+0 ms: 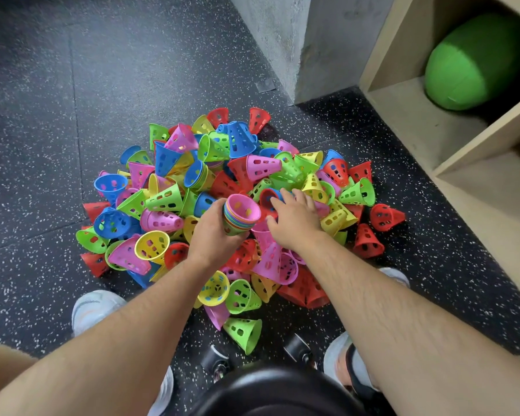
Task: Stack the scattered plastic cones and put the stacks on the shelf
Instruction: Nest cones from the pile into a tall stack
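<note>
A big pile of perforated plastic cones (240, 163) in red, blue, green, yellow and pink lies scattered on the dark speckled floor. My left hand (213, 232) grips a stack of nested cones (240, 216), pink one innermost, mouth facing up. My right hand (294, 220) reaches into the pile just right of the stack, fingers curled down onto a red cone (267, 197) with a blue one beside it. Whether it grips the cone is hidden under the fingers. The wooden shelf (469, 163) stands at the right.
A green padded roll (469, 64) fills one shelf compartment. A concrete pillar (309, 46) rises behind the pile. My shoes (93, 307) flank the pile's near edge, and a black wheeled stool (270, 388) is under me. Bare floor lies to the left.
</note>
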`<act>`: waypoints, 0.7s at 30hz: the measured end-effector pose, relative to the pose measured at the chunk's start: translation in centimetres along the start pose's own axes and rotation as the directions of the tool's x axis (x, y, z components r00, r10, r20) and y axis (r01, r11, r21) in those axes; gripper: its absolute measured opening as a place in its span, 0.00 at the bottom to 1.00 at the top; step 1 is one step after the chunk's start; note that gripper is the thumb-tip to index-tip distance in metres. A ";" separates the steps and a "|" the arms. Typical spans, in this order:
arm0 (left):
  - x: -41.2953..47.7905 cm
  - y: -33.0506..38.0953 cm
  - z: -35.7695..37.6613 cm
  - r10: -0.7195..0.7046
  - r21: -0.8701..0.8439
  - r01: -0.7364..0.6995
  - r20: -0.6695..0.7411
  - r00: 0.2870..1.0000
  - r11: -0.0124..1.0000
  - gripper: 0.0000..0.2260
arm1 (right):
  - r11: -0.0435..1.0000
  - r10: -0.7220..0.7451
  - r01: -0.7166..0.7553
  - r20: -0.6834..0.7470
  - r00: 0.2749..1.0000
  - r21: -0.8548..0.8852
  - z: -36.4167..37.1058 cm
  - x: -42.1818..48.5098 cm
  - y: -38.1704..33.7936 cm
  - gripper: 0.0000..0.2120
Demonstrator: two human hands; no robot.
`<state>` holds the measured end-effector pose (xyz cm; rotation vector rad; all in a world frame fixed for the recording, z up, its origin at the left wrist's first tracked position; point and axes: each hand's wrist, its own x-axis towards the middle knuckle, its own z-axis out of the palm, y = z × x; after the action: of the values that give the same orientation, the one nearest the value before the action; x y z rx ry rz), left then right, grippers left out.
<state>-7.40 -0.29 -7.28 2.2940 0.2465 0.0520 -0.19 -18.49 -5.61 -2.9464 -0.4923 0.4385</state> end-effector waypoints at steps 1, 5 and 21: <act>-0.1 0.0 0.0 -0.002 -0.002 0.002 -0.001 1.000 1.000 0.28 | 1.000 0.004 -0.004 -0.015 1.000 -0.016 0.0 0.0 -0.1 0.26; 0.0 0.2 -0.2 0.008 -0.022 -0.008 0.001 1.000 1.000 0.27 | 0.999 -0.011 0.005 -0.170 0.985 -0.036 -0.9 0.5 0.0 0.29; -0.2 0.3 -1.6 -0.030 -0.079 0.029 -0.011 0.999 0.996 0.25 | 0.572 0.306 0.126 -0.354 0.884 0.811 -5.4 0.5 -2.5 0.29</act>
<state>-7.78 0.65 -6.00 2.2116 0.2802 0.0600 1.12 -16.40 -0.17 -2.0216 -0.0162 -0.0652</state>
